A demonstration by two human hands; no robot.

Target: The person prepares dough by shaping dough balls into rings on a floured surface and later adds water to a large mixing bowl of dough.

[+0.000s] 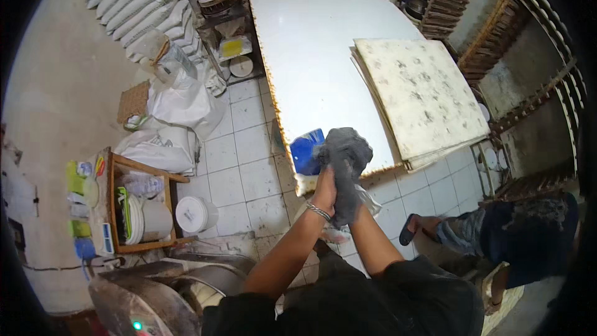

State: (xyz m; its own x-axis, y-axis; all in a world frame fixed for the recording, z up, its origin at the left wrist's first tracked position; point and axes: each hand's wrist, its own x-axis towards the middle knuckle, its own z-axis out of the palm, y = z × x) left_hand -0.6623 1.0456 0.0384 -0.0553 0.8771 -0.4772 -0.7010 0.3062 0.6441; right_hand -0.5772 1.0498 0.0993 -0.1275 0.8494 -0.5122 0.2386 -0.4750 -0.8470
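A crumpled dark grey cloth (pixel 348 149) is bunched up in front of me, over the near end of the white tabletop. My left hand (pixel 324 190), with a silver bracelet at its wrist, is closed against the left side of the cloth. From the other side my right hand (pixel 362 214) holds the same bundle; a fold hangs down over it and hides most of its fingers. Just left of the cloth, a blue flat piece (pixel 307 151) lies at the table's near corner. Whether the cloth touches the tabletop, I cannot tell.
The white table (pixel 311 43) has rusty edges. Stacked pale boards (pixel 429 96) cover its right side. Left stand a wooden shelf box (pixel 143 208), a white bucket (pixel 196 213) and piled sacks (pixel 134 0). Another person's leg (pixel 460 236) is at right, near wooden racks (pixel 497 25).
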